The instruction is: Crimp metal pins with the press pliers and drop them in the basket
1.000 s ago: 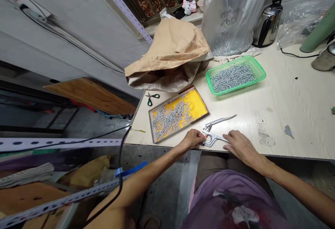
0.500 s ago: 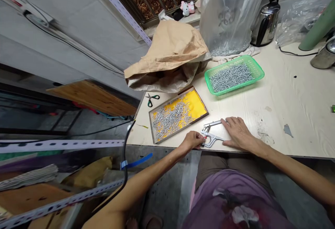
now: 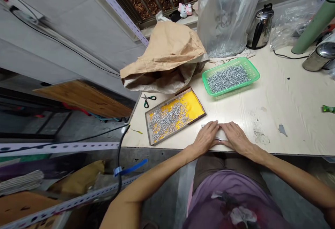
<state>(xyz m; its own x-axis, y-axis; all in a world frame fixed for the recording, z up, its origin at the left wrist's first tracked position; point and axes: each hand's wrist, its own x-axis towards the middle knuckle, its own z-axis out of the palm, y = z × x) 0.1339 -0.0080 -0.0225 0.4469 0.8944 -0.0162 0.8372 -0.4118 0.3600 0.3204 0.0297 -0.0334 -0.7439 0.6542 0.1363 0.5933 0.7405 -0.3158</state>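
Both hands are together on a silver metal plier-like hand tool (image 3: 202, 126) with two long handles, which lies on the table near its front edge. My left hand (image 3: 204, 139) is closed over its left part, covering the spring and jaw end. My right hand (image 3: 237, 137) has its thumb and fingers bent round the handle ends. Most of the tool is hidden under the hands. Just left of them, a shallow tray (image 3: 175, 130) with a yellow bottom holds many small silver metal pins. A green plastic basket (image 3: 230, 92) behind holds more such pins.
A brown paper bag (image 3: 167, 54) lies open behind the tray. Scissors (image 3: 148, 100) lie at the table's left edge. A clear plastic bag (image 3: 225, 16), a steel kettle (image 3: 261, 27) and a green pole (image 3: 312, 27) stand at the back. A black cable (image 3: 122, 152) hangs at the left.
My left hand has moved right, from the tool's spring end to over its handles, close against my right hand. The tool is now mostly covered. The camera view has shifted slightly.
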